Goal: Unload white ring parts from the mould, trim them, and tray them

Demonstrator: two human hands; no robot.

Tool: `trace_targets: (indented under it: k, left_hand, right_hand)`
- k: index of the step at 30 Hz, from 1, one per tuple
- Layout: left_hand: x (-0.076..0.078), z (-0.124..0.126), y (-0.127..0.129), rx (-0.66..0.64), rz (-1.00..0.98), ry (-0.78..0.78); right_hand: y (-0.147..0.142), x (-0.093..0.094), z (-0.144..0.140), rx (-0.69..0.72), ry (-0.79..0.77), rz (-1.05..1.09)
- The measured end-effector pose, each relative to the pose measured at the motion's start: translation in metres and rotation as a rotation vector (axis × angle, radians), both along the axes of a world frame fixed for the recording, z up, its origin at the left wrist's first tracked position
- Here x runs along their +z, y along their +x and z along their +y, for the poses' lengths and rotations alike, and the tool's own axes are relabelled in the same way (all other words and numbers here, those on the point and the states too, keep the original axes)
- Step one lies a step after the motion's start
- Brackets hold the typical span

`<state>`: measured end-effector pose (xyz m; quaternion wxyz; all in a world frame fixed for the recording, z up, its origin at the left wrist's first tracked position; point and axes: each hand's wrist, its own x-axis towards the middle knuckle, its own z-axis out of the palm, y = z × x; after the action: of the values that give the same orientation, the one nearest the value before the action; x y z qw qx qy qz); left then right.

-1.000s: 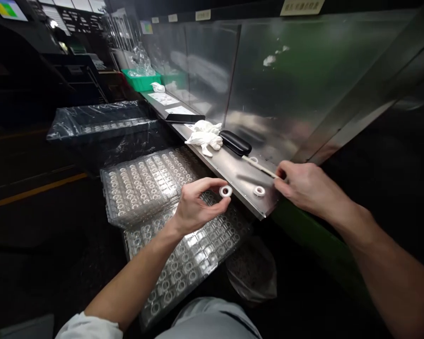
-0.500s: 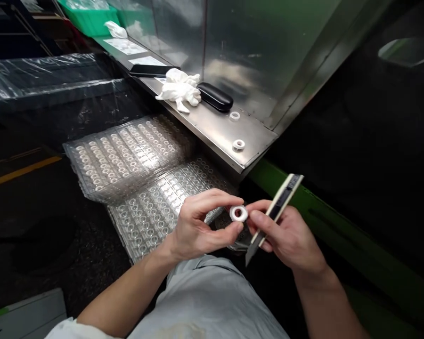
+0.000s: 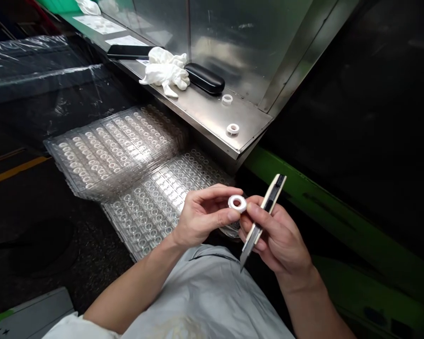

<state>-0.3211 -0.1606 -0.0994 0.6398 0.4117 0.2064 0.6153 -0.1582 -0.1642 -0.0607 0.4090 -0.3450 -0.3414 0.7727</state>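
Between the thumb and index finger of my left hand (image 3: pixel 207 214) is a small white plastic ring (image 3: pixel 232 202) with a round hole, its face tilted up toward me. My right hand (image 3: pixel 281 233) grips a utility knife (image 3: pixel 268 202) with a cream and black handle, its bare blade pointing down toward my lap. The thumb and index fingertips of that same hand also touch the ring's right edge. Two similar rings, one whiter (image 3: pixel 232 129) and one more translucent (image 3: pixel 227 99), rest on the metal ledge (image 3: pixel 205 110) beyond my hands.
Clear plastic trays with ring-shaped pockets lie below the ledge, a nearer stack (image 3: pixel 144 221) and a farther one (image 3: pixel 102 150) holding white rings. Along the ledge are a black case (image 3: pixel 205 78), crumpled white gloves or cloth (image 3: pixel 167 73) and paper sheets (image 3: pixel 99 24). A green machine frame (image 3: pixel 289 179) runs at right.
The ring has turned so its face shows more from above. The knife has shifted slightly left with my right hand. My view has moved a little, sliding the ledge up and left.
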Motion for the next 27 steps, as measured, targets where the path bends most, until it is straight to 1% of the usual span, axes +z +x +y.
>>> trace_targets:
  k: [3,5,8,10,13,16,19,22,24,27]
  left_hand:
    - [-0.004,0.001,0.0,-0.027,-0.033,-0.014]
    - [-0.005,0.0,-0.001,-0.015,-0.032,0.008]
    - [-0.002,-0.002,-0.005,0.064,0.02,0.07]
    - [0.001,-0.004,-0.009,0.147,0.118,0.117]
    - [0.006,-0.008,-0.018,0.267,0.264,0.193]
    - [0.01,-0.01,-0.024,0.321,0.298,0.264]
    - [0.012,-0.009,-0.025,0.28,0.256,0.245]
    - [0.013,-0.009,-0.023,0.215,0.211,0.175]
    - [0.014,-0.01,-0.022,0.197,0.202,0.157]
    - [0.012,-0.012,-0.024,0.196,0.225,0.158]
  right_hand:
    - [-0.007,0.005,-0.004,-0.025,-0.02,-0.016]
    - [-0.011,0.007,-0.005,-0.042,-0.026,-0.029]
    - [-0.013,0.006,-0.005,-0.053,-0.015,-0.051]
    - [-0.006,0.006,-0.005,-0.064,0.023,-0.087]
    - [0.015,0.013,-0.006,-0.141,0.18,-0.189]
    - [0.033,0.03,-0.009,-0.288,0.412,-0.306]
    - [0.032,0.049,-0.012,-0.378,0.593,-0.421]
    - [0.02,0.059,-0.011,-0.352,0.71,-0.53]
    - [0.013,0.061,-0.008,-0.312,0.744,-0.559]
    - [0.009,0.06,-0.005,-0.264,0.728,-0.578]
